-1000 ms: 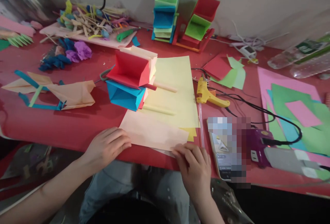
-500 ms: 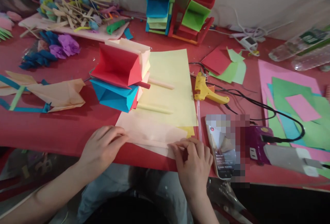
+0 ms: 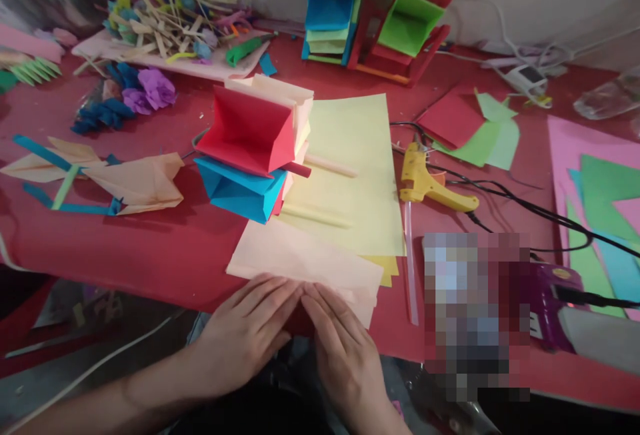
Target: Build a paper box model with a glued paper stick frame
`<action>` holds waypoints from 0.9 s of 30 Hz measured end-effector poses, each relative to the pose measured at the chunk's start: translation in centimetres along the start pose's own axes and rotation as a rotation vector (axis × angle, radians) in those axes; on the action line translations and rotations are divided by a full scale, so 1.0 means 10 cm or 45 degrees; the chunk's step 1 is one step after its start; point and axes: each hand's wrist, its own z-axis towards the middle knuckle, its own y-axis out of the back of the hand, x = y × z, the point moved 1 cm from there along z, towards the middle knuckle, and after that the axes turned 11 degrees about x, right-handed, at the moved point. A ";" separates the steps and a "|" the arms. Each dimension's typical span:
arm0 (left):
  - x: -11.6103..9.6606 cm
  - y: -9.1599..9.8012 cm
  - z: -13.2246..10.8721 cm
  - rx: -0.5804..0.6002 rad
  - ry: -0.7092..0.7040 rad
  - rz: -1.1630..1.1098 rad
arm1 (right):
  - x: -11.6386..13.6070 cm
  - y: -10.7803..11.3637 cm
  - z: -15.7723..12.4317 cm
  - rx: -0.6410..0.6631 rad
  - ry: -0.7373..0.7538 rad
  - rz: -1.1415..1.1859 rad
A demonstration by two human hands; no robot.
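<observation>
A pale peach sheet of paper [image 3: 305, 255] lies at the table's near edge, partly over yellow sheets. My left hand [image 3: 253, 328] rests with fingers stretched out on the sheet's near edge. From the other side my right hand [image 3: 340, 348] lies on that edge too, its fingers straight. The fingertips of both hands meet near the middle, and my hands cover part of the edge. Just beyond the sheet stand a red paper box [image 3: 250, 128] and a blue paper box [image 3: 240, 188], open at the front. A rolled yellow paper stick [image 3: 320, 215] lies beside them.
A yellow glue gun [image 3: 417, 178] with a clear glue stick lies to the right, its black cable trailing. Farther right are a purple adapter [image 3: 555, 288] and coloured paper [image 3: 615, 181]. Folded paper pieces [image 3: 140, 181] lie left. Paper box stacks [image 3: 333, 5] stand behind.
Both hands have slid inward along the peach sheet's near edge, from its two ends to the middle, and their fingers have straightened. The view has shifted slightly left.
</observation>
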 end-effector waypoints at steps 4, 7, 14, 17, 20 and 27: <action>0.13 0.07 -0.16 0.033 0.116 0.138 | -0.13 0.09 -0.13 -0.007 -0.012 -0.020; 0.16 0.08 -0.24 0.062 0.127 0.190 | -0.24 0.18 -0.23 -0.048 -0.061 -0.053; 0.17 0.10 -0.12 -0.039 0.243 0.110 | -0.37 0.30 -0.19 -0.125 -0.001 -0.176; 0.28 0.13 -0.04 -0.082 0.204 0.011 | -0.41 0.35 -0.09 -0.017 0.106 -0.245; 0.41 0.15 0.00 -0.109 0.131 -0.082 | -0.45 0.39 -0.03 0.070 0.182 -0.285; 0.49 0.18 0.08 -0.202 0.088 -0.007 | -0.43 0.42 0.13 -0.011 -0.115 -0.155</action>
